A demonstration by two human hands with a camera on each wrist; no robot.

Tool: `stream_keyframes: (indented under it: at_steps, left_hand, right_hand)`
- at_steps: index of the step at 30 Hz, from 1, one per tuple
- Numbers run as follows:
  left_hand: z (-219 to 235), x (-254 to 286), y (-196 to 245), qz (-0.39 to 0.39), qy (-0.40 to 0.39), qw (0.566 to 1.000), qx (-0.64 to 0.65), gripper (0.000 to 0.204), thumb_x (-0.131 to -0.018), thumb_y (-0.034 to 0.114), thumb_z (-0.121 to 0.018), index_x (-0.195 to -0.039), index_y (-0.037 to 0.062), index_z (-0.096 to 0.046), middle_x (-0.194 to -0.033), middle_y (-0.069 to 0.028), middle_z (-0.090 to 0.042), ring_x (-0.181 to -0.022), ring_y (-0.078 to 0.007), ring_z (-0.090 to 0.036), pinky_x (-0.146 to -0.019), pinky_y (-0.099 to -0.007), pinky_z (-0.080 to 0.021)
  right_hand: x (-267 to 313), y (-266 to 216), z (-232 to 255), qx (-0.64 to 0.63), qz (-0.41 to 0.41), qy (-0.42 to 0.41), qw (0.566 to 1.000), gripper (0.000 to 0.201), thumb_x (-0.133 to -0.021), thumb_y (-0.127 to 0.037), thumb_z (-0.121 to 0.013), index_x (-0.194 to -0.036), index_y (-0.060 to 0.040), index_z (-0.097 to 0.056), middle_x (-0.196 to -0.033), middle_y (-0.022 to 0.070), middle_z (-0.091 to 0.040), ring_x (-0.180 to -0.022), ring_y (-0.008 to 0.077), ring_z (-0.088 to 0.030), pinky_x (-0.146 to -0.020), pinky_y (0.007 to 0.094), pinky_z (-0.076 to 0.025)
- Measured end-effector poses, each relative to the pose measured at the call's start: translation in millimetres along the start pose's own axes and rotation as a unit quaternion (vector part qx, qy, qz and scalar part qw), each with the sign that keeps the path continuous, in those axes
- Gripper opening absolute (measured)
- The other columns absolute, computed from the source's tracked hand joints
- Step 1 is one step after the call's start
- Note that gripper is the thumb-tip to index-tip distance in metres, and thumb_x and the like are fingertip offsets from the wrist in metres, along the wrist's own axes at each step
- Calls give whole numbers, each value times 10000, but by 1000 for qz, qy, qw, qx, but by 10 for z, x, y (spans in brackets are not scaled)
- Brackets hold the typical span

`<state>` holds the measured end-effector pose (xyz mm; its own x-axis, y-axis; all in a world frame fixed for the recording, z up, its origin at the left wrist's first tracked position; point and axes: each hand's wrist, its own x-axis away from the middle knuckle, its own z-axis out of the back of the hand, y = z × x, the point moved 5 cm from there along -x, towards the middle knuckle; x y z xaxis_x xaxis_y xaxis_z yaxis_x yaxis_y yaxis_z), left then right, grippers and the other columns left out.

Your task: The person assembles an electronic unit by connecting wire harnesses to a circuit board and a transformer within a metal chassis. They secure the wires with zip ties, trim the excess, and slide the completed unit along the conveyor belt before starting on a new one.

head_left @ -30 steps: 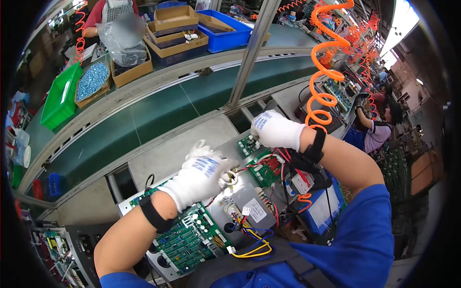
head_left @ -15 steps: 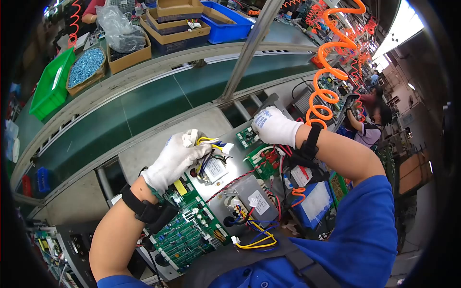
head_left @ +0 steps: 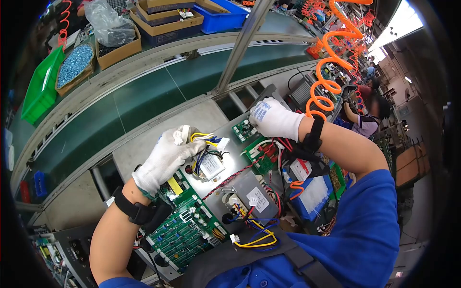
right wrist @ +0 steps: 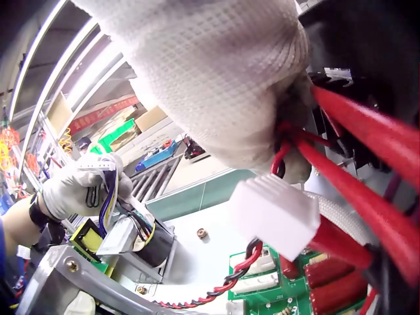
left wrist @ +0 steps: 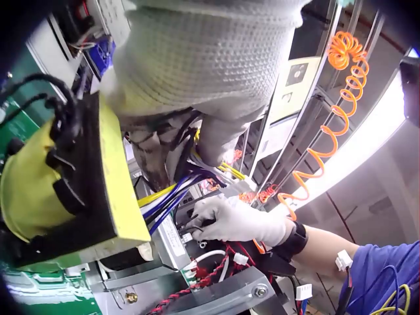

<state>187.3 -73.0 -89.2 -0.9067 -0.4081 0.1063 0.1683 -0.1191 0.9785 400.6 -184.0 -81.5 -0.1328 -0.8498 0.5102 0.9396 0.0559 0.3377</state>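
In the head view my gloved left hand (head_left: 170, 156) grips a bundle of yellow, blue and black wires (head_left: 204, 139) with a white connector (head_left: 223, 144) at its end. Below them lies a labelled silver box (head_left: 211, 165) on the metal chassis. My gloved right hand (head_left: 276, 119) is beside a small green board (head_left: 244, 130). The right wrist view shows the curled fingers of my right hand (right wrist: 216, 85) round red wires (right wrist: 361, 184), a white connector (right wrist: 275, 213) hanging below. A large green circuit board (head_left: 185, 233) lies nearer my body.
A silver metal box (head_left: 257, 197) and loose yellow wires (head_left: 261, 240) are on the chassis. An orange coiled hose (head_left: 331, 81) hangs by my right wrist. Beyond a metal post (head_left: 242, 48) and the green conveyor (head_left: 144, 101) stand a green bin (head_left: 43, 89), cartons and a blue bin (head_left: 221, 19).
My left hand has moved left, away from the chassis middle; white wire loops were at its fingers, and yellow and blue wires now show there. My right hand stays by the small board.
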Motion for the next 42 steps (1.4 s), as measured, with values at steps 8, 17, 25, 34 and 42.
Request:
stream_keyframes:
  at_steps: [8, 17, 25, 34, 42]
  left_hand:
    - [-1, 3, -9, 26, -35, 998, 35, 196, -895, 175, -657, -930, -16, -626, -754, 24, -550, -702, -63, -445, -636, -240, -402]
    - [1, 2, 24, 1, -24, 996, 80, 147, -882, 140, -678, -864, 4, -627, -676, 51, -512, -603, -34, -412, -523, -225, -356]
    - [-20, 7, 43, -4, -12, 998, 63, 216, -887, 135, -663, -998, -46, -621, -738, 16, -574, -630, -36, -477, -544, -224, -405]
    - [-64, 164, 57, -41, -43, 998, 38, 281, -906, 165, -641, -1063, -64, -594, -995, -77, -655, -953, -126, -584, -895, -278, -461]
    - [335, 403, -90, 11, 102, 994, 23, 128, -865, 51, -597, -958, -29, -632, -838, -30, -631, -733, -102, -578, -673, -238, -481]
  right_hand:
    - [20, -41, 56, 32, -20, -23, 999, 159, -788, -195, -614, -868, -110, -722, -845, 106, -698, -836, 279, -684, -745, 401, -523]
    - [-19, -36, 124, 33, 50, -22, 998, 147, -742, -97, -633, -875, -78, -693, -807, 100, -691, -802, 278, -689, -690, 392, -521]
    - [-32, -10, 137, 2, 42, 11, 999, 105, -732, -119, -642, -803, -68, -700, -774, 114, -684, -784, 296, -685, -668, 388, -529]
    - [-15, -47, 283, 1, -4, 64, 998, 229, -701, -169, -706, -892, -46, -734, -878, 144, -714, -856, 305, -694, -717, 407, -552]
    - [776, -16, 338, -274, 47, 27, 960, 207, -735, -179, -621, -878, -49, -695, -802, 118, -671, -780, 268, -671, -683, 359, -509]
